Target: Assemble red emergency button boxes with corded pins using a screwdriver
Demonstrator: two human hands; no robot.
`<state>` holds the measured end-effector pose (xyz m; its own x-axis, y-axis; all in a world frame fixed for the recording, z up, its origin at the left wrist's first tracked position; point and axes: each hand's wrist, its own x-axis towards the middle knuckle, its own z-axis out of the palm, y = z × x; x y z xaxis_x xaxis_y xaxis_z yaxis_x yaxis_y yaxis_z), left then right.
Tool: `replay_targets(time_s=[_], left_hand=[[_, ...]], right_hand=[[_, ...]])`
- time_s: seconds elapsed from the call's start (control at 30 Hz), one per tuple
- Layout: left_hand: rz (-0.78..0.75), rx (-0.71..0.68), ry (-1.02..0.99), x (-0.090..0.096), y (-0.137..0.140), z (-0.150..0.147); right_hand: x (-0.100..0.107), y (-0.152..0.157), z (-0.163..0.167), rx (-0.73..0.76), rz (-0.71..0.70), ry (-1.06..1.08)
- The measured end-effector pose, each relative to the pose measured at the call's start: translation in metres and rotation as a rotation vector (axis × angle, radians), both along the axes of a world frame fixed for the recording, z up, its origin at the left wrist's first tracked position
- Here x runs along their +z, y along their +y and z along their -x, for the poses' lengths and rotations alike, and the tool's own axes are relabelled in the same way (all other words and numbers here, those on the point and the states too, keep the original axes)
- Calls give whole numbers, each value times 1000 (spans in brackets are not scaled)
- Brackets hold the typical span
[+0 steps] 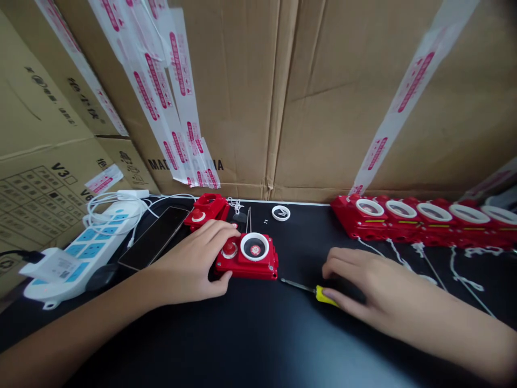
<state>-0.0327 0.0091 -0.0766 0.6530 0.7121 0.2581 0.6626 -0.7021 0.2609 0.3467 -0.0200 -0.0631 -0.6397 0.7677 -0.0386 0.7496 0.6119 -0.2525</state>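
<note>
My left hand [197,258] is closed around the left end of a red plastic box [246,274] with a white-ringed round window and a red knob. The box lies on the black table. In my right hand [359,280] is a screwdriver [321,295] with a yellow and dark handle, its metal tip pointing left, close to the box's lower right corner but apart from it. Behind my left hand sits another red housing [212,207], with an opening in its top. A loose white ring [280,213] lies farther back, beside some tiny pieces.
Several similar red boxes [420,221] stand in a row at right, white cords trailing from them. At left lie a phone [155,237] and a white power strip [86,248] with cables. Large cardboard boxes [250,97] wall off the table's back.
</note>
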Motion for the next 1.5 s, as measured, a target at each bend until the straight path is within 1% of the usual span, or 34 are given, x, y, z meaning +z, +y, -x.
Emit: replay_targets(time_s=[0.17,0.27,0.33,0.4,0.47,0.53,0.6,0.73,0.83,0.97,1.3,1.5], left_hand=[[-20,-39,31,-3,1,3],[-16,-74,27,-8,3,4],[-12,-92,22,-11,4,4],[-7,-103,13,-15,5,4],[11,-108,-2,-19,6,3],[48,-121,-40,-23,6,3],[85,-140,-81,-25,7,1],[138,-160,-65,-27,8,-1],[135,-173,-48,-26,8,-1],[94,-199,-54,-25,7,-1],[90,-211,-46,-27,7,-1],[94,-210,-47,-27,7,-1]], right_hand=[[-14,-11,-2,-7,93,70],[-19,-9,-3,-25,125,107],[-18,-4,-5,-52,150,175],[-14,1,-8,-108,169,324],[-8,4,-11,-178,171,532],[-1,6,-12,-242,147,765],[2,7,-9,-323,88,952],[-3,9,0,-518,-22,1279],[-12,8,8,-547,-31,1436],[-15,1,15,-555,-11,1498],[-16,-7,21,-506,50,1421],[-18,-11,22,-484,32,1367]])
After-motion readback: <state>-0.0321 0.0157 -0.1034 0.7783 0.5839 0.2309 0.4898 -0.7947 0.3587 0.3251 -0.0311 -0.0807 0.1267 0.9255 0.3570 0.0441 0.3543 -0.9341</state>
